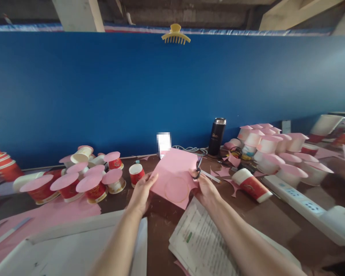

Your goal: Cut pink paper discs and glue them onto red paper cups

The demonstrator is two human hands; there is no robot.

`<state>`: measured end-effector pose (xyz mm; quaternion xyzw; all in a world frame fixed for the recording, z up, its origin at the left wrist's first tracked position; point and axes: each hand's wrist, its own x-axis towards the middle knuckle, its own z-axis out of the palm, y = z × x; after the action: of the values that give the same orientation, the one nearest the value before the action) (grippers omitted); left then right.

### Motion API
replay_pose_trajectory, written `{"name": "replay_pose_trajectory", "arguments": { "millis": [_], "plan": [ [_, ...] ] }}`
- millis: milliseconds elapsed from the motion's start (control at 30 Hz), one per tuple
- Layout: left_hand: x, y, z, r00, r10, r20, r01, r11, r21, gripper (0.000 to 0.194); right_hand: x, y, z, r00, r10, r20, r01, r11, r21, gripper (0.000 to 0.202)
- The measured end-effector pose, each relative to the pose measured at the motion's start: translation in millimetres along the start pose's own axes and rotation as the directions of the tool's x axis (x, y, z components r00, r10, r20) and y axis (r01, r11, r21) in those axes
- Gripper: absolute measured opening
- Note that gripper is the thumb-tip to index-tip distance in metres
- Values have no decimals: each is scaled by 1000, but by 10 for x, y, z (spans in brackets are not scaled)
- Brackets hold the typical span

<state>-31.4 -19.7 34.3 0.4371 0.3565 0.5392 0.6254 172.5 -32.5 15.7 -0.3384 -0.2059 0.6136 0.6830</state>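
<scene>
My left hand [142, 193] pinches the left edge of a sheet of pink paper [174, 165]. The sheet is tilted above the table and carries a drawn circle [176, 188] near its lower edge. On the other side, my right hand [207, 190] is closed at the paper's right edge, with a pair of scissors [196, 171] in it; their dark handles are at the fingers and the blades point away to the right. Just left of the sheet stands a red and white paper cup [136, 174]. A folded printed newspaper [201, 237] lies under my right forearm.
Cups topped with pink paper discs [92, 180] stand at left; more pink-topped cups [271, 143] fill the right. A black flask [217, 136] stands by the blue partition [172, 84]. A tipped cup [251, 185], power strip [296, 201] and pink scraps [232, 186] lie at right.
</scene>
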Motion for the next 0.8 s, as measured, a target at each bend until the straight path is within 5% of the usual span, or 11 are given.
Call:
{"name": "replay_pose_trajectory", "arguments": {
  "millis": [133,333,567,800],
  "plan": [
    [-24,-72,145,999,3,43,9,963,-269,40,46,-15,-6,989,-26,-147,33,998,50,31],
    [-181,-198,376,970,-154,188,223,874,-431,37,-16,-5,45,989,-72,-130,74,997,11,31],
    [-120,-253,354,978,-207,-3,177,844,-506,28,-142,32,195,963,-259,72,268,946,-184,46],
    [-6,-95,176,989,-83,-122,8,856,-517,26,-178,14,168,962,-269,-43,227,880,-417,53]
  ]
}}
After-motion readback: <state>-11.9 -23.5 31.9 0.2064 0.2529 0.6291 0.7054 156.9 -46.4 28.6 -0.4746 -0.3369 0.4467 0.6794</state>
